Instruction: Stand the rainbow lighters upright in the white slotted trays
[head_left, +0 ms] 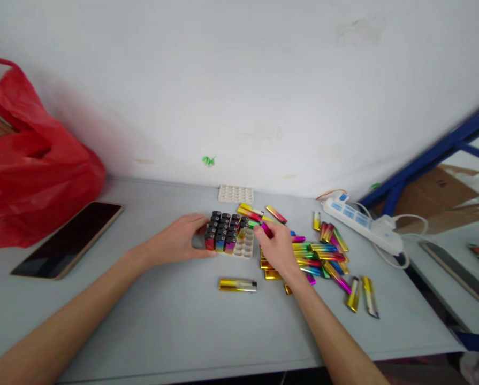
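Note:
A white tray [245,248] with round holes stands on the table, its left and middle rows filled with upright black-topped lighters [220,235] with shiny coloured bodies. My left hand [179,239] curls around the tray's left side, thumb at the front corner and fingers behind. At the tray's right side, my right hand [277,246] pinches a shiny purple and green lighter [266,230] lying roughly sideways over the holes. Beside and partly under that hand spreads a pile of loose metallic lighters [311,256]. One yellow and silver lighter [237,285] lies in front of the tray.
A second white holed tray [236,193] lies near the wall. To the left are a phone [66,240] and a red plastic bag [34,160]. A white power strip [362,224] with cables sits at the right, by a blue metal frame [392,206].

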Motion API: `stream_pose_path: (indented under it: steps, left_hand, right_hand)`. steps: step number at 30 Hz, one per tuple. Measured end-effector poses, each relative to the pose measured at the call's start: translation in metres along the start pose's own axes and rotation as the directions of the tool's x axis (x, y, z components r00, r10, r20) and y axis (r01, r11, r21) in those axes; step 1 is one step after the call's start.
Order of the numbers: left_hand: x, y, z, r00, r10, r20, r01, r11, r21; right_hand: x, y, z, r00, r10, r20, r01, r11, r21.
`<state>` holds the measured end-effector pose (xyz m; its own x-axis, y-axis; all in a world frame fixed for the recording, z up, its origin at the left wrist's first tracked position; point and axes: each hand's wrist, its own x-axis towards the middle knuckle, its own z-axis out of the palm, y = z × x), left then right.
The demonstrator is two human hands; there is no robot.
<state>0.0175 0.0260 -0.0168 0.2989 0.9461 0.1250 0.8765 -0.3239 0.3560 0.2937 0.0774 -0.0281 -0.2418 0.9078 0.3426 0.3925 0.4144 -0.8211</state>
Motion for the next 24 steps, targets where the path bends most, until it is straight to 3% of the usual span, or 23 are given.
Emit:
stream_pose_path:
  steps: [16, 21, 24]
  left_hand:
    - [0.0, -0.002, 0.0, 0.999, 0.005, 0.033, -0.003, 0.998, -0.069]
    - [0.0, -0.002, 0.0, 0.998, 0.001, 0.057, 0.004, 0.997, -0.073]
    - [-0.001, -0.002, 0.001, 0.999, 0.012, 0.048, -0.009, 0.998, -0.068]
  right_hand:
    - [-0.001, -0.001, -0.003, 0.998, -0.06, -0.028, 0.058, 0.996, -0.069]
    - [0.0, -0.004, -0.012, 0.991, -0.104, 0.083, 0.11, 0.992, -0.061]
    - [0.002, -0.005, -0.022, 0.961, -0.212, 0.175, 0.223, 0.974, -0.042]
